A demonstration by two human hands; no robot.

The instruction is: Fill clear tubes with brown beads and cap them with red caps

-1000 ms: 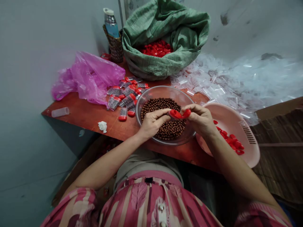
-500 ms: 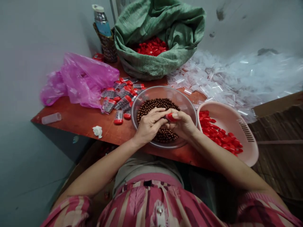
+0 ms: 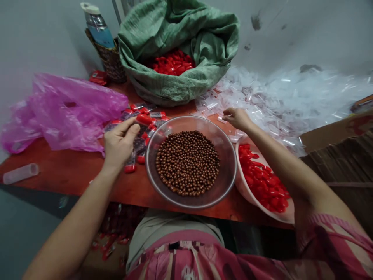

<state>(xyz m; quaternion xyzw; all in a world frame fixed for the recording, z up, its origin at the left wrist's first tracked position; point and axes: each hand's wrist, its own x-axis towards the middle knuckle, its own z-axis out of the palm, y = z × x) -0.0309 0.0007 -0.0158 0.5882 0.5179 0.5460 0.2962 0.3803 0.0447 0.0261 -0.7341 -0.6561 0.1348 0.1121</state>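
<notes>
My left hand (image 3: 120, 142) holds a red-capped container (image 3: 144, 119) between thumb and fingers, over a pile of filled, red-capped containers (image 3: 140, 146). At the near edge of the clear plastic pieces (image 3: 259, 97), my right hand (image 3: 237, 118) hangs with its fingers bent; whether anything is between them is too small to tell. Between my hands stands a clear bowl (image 3: 190, 203) of round brown beads (image 3: 188, 163). A pink basket (image 3: 247, 192) of red caps (image 3: 264, 181) sits under my right forearm.
Behind the bowl stands a green sack (image 3: 177, 87) with red caps inside. A pink plastic bag (image 3: 72, 112), a flask (image 3: 99, 29) and a clear tube (image 3: 21, 173) are on the left. Cardboard (image 3: 335, 132) is at the right.
My hands have parted from above the bowl. The left moved left with the red-capped container; the right moved up and right to the clear pieces. The view has shifted.
</notes>
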